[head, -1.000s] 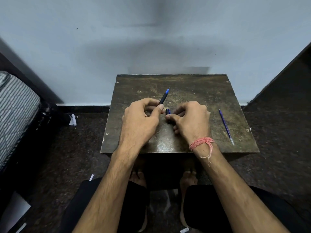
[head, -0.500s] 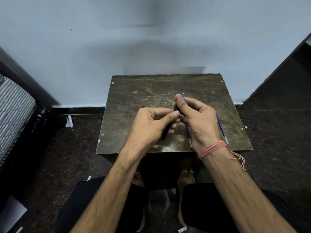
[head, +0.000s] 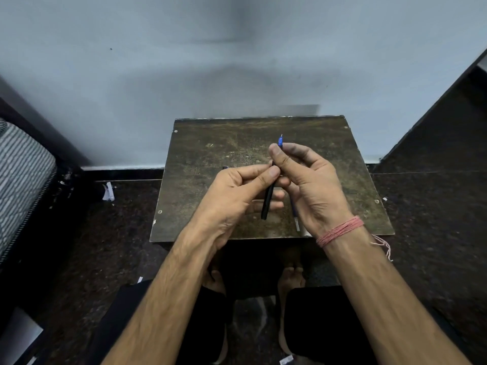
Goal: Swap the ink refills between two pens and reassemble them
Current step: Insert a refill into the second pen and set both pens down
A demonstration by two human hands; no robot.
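A small dark, scuffed wooden table (head: 210, 159) stood against a pale grey-blue wall, on a dark speckled floor. Above its middle both hands met on one black pen barrel (head: 268, 200), held nearly upright with a blue tip (head: 280, 140) poking out at the far end. The left hand (head: 232, 196) was curled, its thumb and forefinger pinched on the barrel's middle, the lower fingers loosely bent behind it. The right hand (head: 308, 185) was half closed, thumb and forefinger gripping the barrel just under the blue tip. One loose blue refill (head: 294, 216) lay on the table near the front edge, mostly hidden behind the right hand (only its lower stretch and pale end showed). So: one barrel in hand, one refill on the table; no writing or brand could be read on either.

Compared with half a second earlier, the hands had lifted slightly and the blue tip stood clearer of the right fingers; the refill had stayed where it lay.

A pink thread band (head: 340, 231) circled the right wrist. A striped mattress (head: 21, 175) sat at far left.
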